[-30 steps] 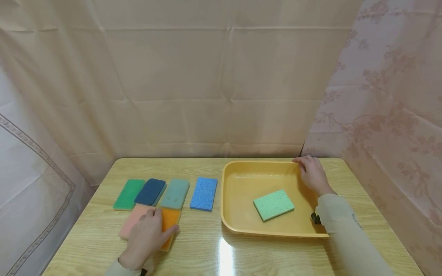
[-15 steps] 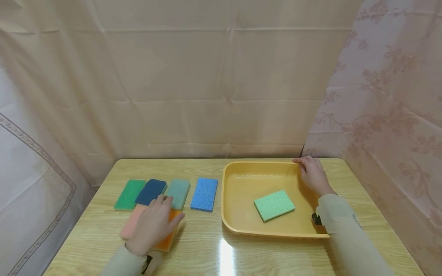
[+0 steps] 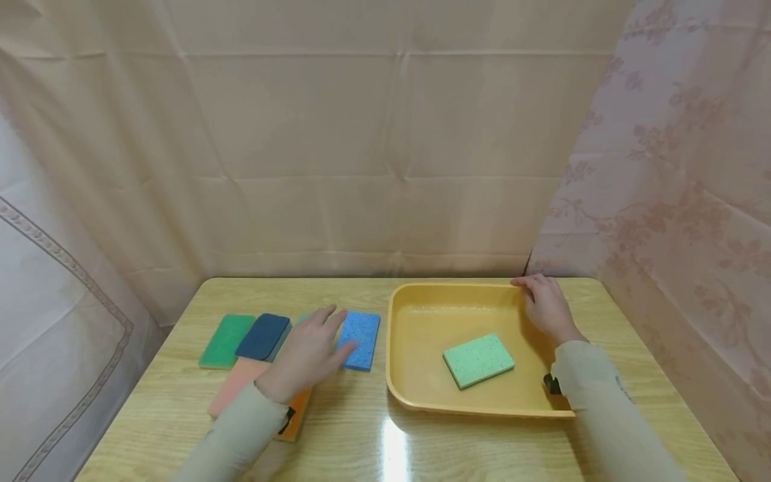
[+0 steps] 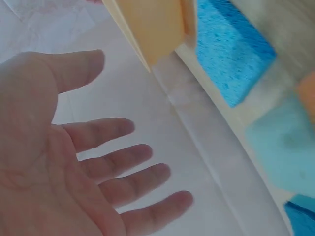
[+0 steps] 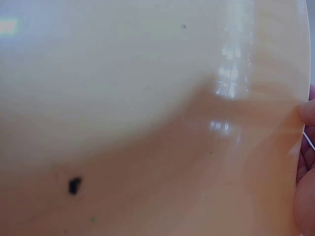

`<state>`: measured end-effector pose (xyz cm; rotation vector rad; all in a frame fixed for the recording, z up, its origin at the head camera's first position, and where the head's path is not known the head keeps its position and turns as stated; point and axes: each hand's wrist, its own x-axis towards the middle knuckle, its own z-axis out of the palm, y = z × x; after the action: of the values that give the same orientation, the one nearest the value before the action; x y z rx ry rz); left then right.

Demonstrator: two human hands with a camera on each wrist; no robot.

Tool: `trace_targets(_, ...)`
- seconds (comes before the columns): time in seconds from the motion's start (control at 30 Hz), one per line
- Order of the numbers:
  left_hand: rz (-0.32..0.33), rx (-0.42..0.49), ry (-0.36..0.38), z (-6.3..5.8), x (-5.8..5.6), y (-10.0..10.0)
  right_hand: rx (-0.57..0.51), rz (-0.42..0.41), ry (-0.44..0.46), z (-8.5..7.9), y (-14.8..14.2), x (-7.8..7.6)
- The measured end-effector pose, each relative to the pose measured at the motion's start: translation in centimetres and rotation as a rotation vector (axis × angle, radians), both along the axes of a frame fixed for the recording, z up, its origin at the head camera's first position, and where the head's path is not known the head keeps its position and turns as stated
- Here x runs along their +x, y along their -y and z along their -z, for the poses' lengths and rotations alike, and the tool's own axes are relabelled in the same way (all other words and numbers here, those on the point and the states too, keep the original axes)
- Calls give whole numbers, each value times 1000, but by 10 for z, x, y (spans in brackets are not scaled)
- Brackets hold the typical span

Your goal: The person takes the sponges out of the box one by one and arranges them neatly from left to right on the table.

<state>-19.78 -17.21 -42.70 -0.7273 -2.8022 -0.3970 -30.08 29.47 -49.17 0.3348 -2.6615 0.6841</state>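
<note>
My left hand [image 3: 308, 355] hovers with spread fingers between the orange sponge [image 3: 303, 405] and the speckled blue sponge [image 3: 364, 338], its fingertips overlapping the blue one's left edge in the head view. In the left wrist view its palm and fingers show nothing held. A pale green sponge [image 4: 283, 147] is mostly hidden behind that hand in the head view. With thumb and fingers on either side of the rim, my right hand [image 3: 547, 309] grips the yellow tray [image 3: 415, 335] at its far right corner. Inside the tray lies a speckled light green sponge [image 3: 478, 360].
Left on the wooden table [image 3: 150, 415] lie a green sponge [image 3: 227, 341], a dark blue sponge [image 3: 263, 336] and a pink sponge [image 3: 236, 385]. A beige curtain [image 3: 361, 134] hangs behind the table.
My left hand has moved right and away from me, off the pink and orange sponges toward the blue one, its fingers spreading. My right hand and the tray stay put.
</note>
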Motion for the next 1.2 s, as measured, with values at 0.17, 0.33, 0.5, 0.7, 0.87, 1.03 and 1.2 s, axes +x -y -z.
trace_targets(0.17, 97, 44, -21, -8, -10, -20, -1, -6, 15, 0, 0, 1)
trace_targets(0.33, 176, 26, -91, -17, -17, -44, 4, -4, 1, -1, 0, 0)
trace_targets(0.5, 229, -4, -126, -27, -23, -68, 3, -14, -24, -1, 0, 0)
trace_targets(0.7, 258, -40, -58, -38, -28, -94, -2, -16, -34, -1, 1, 0)
trace_targets(0.87, 260, -73, -2, -44, -30, -112, 3, -15, -27, 0, 1, 0)
trace_targets(1.03, 265, -104, 51, -43, -35, -128, 4, -11, -19, 1, 0, -1)
trace_targets(1.2, 307, -99, 106, -39, -41, -143, 0, -9, -32, 2, -1, -2)
